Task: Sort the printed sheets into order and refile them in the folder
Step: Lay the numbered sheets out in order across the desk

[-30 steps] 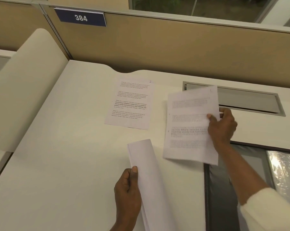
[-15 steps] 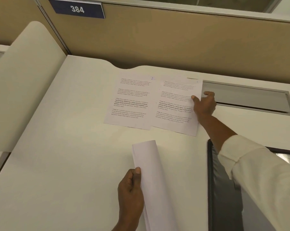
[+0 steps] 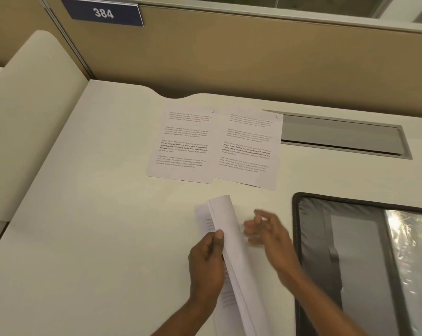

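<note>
A stack of sheets (image 3: 231, 251) is held above the counter (image 3: 83, 214) by the left hand (image 3: 206, 258). It is pinched along its left edge, with the thumb pressed on top and the other fingers curled beneath. The stack is seen to bow and fan at the edge, so the paper is judged light, thin and limp; it can be expected to sag when gripped at one side only and to slide sheet over sheet.

The right hand (image 3: 265, 231) is blurred just beside the stack, its fingers loosely bent and slightly apart, with nothing seen in them.

Two printed pages, the sheet marked 2 (image 3: 183, 146) and the sheet marked 3 (image 3: 248, 149), are laid flat side by side farther back, their inner edges meeting. The folder (image 3: 338, 251) lies open to the right, with a glossy plastic sleeve (image 3: 411, 251) showing.

A single sheet is best taken at a free corner or the right edge, peeled off with thumb and forefinger. Creasing and picking up two at once are the likely faults.
</note>
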{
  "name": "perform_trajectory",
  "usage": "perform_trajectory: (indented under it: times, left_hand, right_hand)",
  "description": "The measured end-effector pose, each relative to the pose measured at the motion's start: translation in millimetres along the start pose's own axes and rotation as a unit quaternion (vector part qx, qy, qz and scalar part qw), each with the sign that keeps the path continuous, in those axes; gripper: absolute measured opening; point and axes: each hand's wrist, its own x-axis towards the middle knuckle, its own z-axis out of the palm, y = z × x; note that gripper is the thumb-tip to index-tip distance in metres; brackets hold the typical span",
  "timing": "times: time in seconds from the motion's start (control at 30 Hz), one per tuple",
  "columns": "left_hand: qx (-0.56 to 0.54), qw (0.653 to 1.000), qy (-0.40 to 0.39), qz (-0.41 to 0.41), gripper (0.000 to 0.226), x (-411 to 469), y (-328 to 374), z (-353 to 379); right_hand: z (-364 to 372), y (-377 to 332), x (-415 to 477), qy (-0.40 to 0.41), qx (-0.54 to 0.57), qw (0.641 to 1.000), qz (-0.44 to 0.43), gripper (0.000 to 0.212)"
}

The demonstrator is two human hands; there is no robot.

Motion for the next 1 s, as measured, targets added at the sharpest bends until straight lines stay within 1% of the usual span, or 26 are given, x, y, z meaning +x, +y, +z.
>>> perform_trajectory:
  times: [0.07,0.13,0.17,0.2,0.23,0.27,0.37,0.4,0.47,0.53,0.6,0.63,0.73,0.8,0.87,1.0]
  left_hand:
    - [-0.009,1.0,0.01,-0.008,0.056,-1,3,6]
    - [0.012,1.0,0.021,-0.003,0.055,-2,4,9]
    - [0.026,0.999,0.028,0.0,0.054,-2,5,10]
    - [0.026,0.999,0.031,-0.003,0.054,-3,5,10]
    - [0.012,0.999,0.032,-0.009,0.054,-3,5,10]
    - [-0.008,0.999,0.03,-0.02,0.055,-3,4,10]
    - [-0.041,0.998,0.024,-0.049,0.059,-2,-5,8]
    - [-0.043,0.997,0.02,-0.053,0.06,-3,-8,8]
    - [-0.033,0.998,0.017,-0.048,0.059,-4,-11,8]
    - [0.0,0.999,0.029,-0.025,0.058,-5,-10,9]
    - [0.044,0.998,0.046,-0.004,0.055,-4,-7,10]
    - [0.061,0.997,0.053,0.002,0.054,-3,-6,10]
    - [0.085,0.994,0.068,0.008,0.052,1,-9,5]
    - [0.094,0.993,0.069,0.016,0.053,3,-11,-2]
    - [0.107,0.992,0.07,0.02,0.053,5,-15,-9]
    - [0.094,0.993,0.064,0.011,0.054,7,-21,-23]
  right_hand:
    - [0,17,-26,-0.017,0.034,0.998,0.044,0.058]
    - [-3,27,-39,-0.016,0.053,0.997,0.054,0.072]
    - [-6,30,-42,-0.018,0.052,0.997,0.052,0.073]
    - [-8,31,-45,-0.021,0.051,0.997,0.047,0.069]
    - [-9,30,-46,-0.025,0.051,0.998,0.037,0.065]
    - [-11,30,-48,-0.033,0.046,0.998,0.028,0.067]
    - [-16,26,-49,-0.077,-0.019,0.997,0.013,0.096]
    - [-16,25,-49,-0.088,-0.049,0.995,0.009,0.103]
    - [-16,27,-50,-0.094,-0.088,0.992,0.006,0.105]
    - [-15,30,-52,-0.078,-0.083,0.993,0.01,0.099]
    - [-15,33,-54,-0.054,-0.033,0.998,0.03,0.088]
    - [-15,34,-55,-0.038,0.003,0.998,0.04,0.079]
    - [-19,32,-57,0.028,0.123,0.99,0.064,0.036]
    - [-26,30,-54,0.069,0.138,0.985,0.073,0.019]
    - [-34,33,-50,0.09,0.107,0.987,0.082,0.013]
    - [-43,35,-43,0.1,0.062,0.989,0.09,0.013]
